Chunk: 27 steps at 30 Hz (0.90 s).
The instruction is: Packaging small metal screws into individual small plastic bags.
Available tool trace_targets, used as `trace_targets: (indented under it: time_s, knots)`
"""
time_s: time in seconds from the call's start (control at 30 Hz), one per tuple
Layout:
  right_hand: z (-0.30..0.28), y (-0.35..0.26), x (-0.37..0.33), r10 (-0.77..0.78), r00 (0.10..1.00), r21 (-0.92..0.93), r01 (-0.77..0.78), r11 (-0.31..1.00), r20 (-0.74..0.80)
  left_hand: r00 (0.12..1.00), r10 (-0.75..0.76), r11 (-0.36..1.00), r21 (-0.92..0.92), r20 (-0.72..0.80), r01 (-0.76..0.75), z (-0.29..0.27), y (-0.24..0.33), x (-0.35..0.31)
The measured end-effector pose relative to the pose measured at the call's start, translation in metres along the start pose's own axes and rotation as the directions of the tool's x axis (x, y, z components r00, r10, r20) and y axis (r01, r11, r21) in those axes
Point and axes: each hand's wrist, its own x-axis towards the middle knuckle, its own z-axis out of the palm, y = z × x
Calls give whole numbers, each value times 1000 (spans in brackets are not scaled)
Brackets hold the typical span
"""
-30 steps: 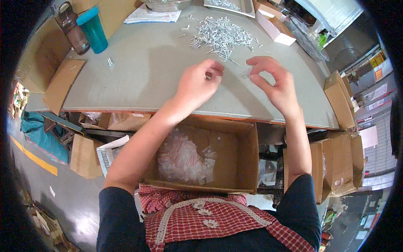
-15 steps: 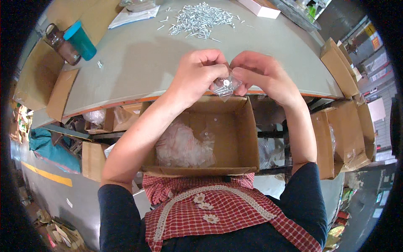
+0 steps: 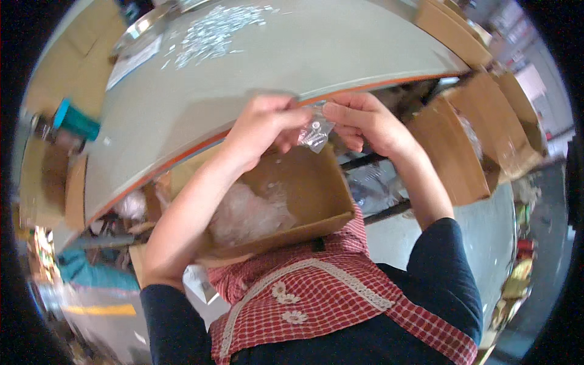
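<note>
A small clear plastic bag (image 3: 316, 135) with screws and a round white piece inside hangs between my hands, over the far edge of an open cardboard box. My right hand (image 3: 364, 121) pinches its upper right corner between thumb and fingers. At its upper left, my left hand (image 3: 266, 125) is closed on the bag, slightly blurred, with the fingertips partly hidden. Below, the cardboard box (image 3: 325, 201) rests against my apron and holds a heap of clear plastic bags (image 3: 249, 213).
Loose silver screws (image 3: 216, 33) lie in a pile on the grey table (image 3: 292, 58). A teal cup (image 3: 77, 120) stands at the left beside a cardboard box (image 3: 42, 176). More open cartons (image 3: 450, 152) stand at the right, by the table's orange edge.
My view has turned to the right, so the screw pile appears farther left and the table edge slants. My hands remain at the bag, now over the box's far side.
</note>
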Motion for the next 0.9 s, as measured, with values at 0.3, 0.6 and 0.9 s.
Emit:
trace_targets:
  time_s: [0.3, 0.6, 0.9]
  knots:
    - [-80, 52, -118, -271, 300, -96, 491, 866, -915, 948, -301, 84, 988, -98, 129, -18, -126, 1]
    - [-18, 68, -45, -184, 809, -5, 219, 976, -559, 996, -87, 654, 752, -36, 85, -49, -115, 1]
    - [63, 53, 22, -125, 987, -140, 139, 980, 99, 951, 223, 961, 209, -213, -179, -31, -56, -71]
